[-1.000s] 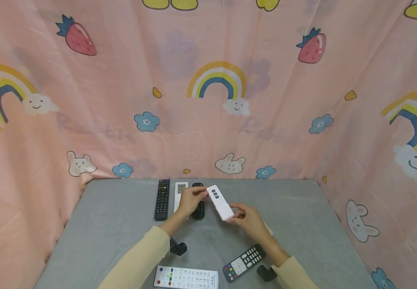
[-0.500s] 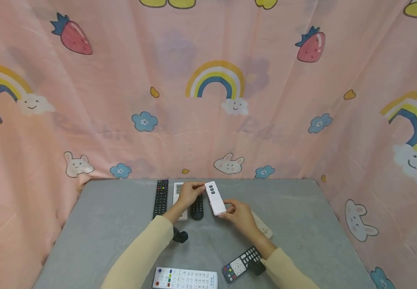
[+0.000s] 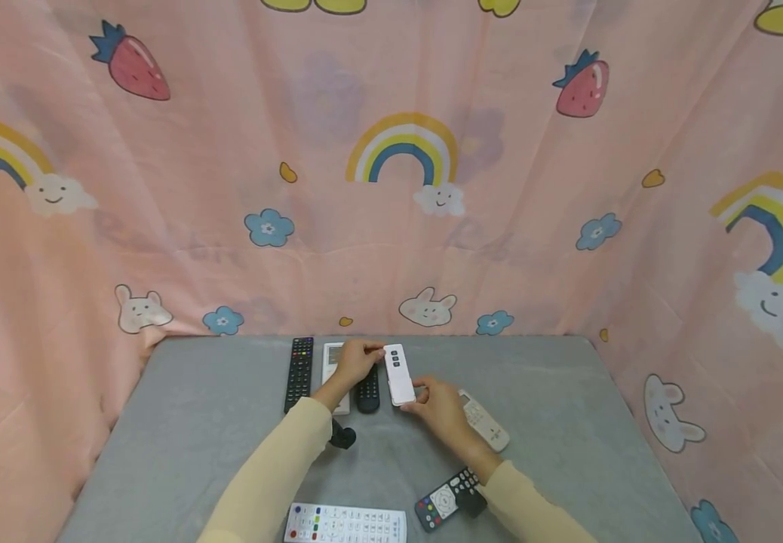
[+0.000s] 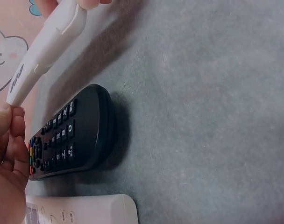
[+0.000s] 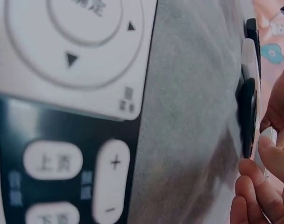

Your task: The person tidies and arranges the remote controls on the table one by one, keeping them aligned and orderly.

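A slim white remote control (image 3: 400, 375) with a few dark buttons at its far end is held between both hands above the grey table. My left hand (image 3: 357, 362) pinches its far left corner; in the left wrist view, thumb and fingertips meet on that end. At its near end, my right hand (image 3: 440, 409) grips it between thumb and fingers. Under and beside the left hand lie a black remote (image 3: 367, 392) and a white remote with a display (image 3: 330, 369), both partly hidden. The left wrist view shows the held remote (image 4: 48, 44) tilted, apart from the cloth.
A long black remote (image 3: 299, 369) lies leftmost in the back row. A cream remote (image 3: 486, 422) lies right of the right hand. Nearer are a white many-button remote (image 3: 345, 523) and a black-and-white remote (image 3: 440, 501), partly under the right wrist. A pink curtain (image 3: 391, 256) hangs behind the table (image 3: 568, 422).
Both hands have shifted left with the white remote, which has turned more upright in the head view and come beside the black remote. The cream remote has come into fuller view.
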`<state>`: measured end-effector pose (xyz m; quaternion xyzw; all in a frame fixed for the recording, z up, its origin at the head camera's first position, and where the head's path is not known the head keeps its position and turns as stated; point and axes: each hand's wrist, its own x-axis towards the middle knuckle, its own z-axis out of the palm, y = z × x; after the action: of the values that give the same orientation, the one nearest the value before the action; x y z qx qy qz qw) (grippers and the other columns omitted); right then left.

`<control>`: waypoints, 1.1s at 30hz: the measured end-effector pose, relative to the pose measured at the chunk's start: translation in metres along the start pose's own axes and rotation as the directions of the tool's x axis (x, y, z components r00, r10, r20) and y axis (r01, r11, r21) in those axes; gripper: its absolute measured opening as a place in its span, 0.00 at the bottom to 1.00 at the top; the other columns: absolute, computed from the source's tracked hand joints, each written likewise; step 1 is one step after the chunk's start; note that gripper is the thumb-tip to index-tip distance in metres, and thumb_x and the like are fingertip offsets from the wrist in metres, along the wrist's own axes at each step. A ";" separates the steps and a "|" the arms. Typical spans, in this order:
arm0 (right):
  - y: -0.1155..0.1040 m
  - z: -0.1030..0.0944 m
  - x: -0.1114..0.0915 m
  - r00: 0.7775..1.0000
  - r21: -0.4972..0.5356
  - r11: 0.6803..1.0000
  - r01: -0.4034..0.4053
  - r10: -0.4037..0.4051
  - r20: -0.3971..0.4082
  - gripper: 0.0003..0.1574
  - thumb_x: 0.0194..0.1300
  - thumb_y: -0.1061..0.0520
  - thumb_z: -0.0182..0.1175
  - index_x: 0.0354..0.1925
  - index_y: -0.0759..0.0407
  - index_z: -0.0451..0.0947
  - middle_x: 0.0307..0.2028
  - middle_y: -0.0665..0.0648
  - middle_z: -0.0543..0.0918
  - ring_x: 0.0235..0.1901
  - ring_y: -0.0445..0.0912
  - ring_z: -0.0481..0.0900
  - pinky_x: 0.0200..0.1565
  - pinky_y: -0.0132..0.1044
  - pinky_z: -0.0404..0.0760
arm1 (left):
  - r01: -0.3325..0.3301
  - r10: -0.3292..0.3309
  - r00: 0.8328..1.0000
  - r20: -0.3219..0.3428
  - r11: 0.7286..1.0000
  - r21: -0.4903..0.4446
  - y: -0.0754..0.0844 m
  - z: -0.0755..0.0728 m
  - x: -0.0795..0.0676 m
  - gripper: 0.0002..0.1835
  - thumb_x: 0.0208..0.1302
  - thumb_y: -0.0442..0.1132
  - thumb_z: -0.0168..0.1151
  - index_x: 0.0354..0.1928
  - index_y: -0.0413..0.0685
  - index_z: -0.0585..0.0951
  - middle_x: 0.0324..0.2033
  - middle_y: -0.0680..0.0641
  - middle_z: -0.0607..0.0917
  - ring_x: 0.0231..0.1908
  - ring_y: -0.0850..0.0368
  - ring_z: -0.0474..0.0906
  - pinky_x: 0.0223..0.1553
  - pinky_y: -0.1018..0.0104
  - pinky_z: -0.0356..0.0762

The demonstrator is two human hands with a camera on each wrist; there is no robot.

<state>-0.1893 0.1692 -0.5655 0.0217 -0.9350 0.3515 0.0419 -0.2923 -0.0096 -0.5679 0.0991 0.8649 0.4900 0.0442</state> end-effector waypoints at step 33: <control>-0.007 0.009 -0.011 0.992 -0.154 0.986 0.070 -0.052 0.115 0.40 0.41 0.42 0.80 0.47 0.65 0.81 0.21 0.47 0.76 0.20 0.37 0.67 0.22 0.28 0.65 | -0.158 0.137 0.986 0.094 0.949 0.273 0.002 0.010 -0.003 0.09 0.64 0.33 0.63 0.43 0.40 0.88 0.43 0.42 0.90 0.49 0.46 0.85 0.53 0.52 0.81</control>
<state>-0.1783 0.1583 -0.5687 0.0665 -0.9597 0.2732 0.0025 -0.2869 -0.0008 -0.5714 0.1868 0.9133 0.3611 0.0248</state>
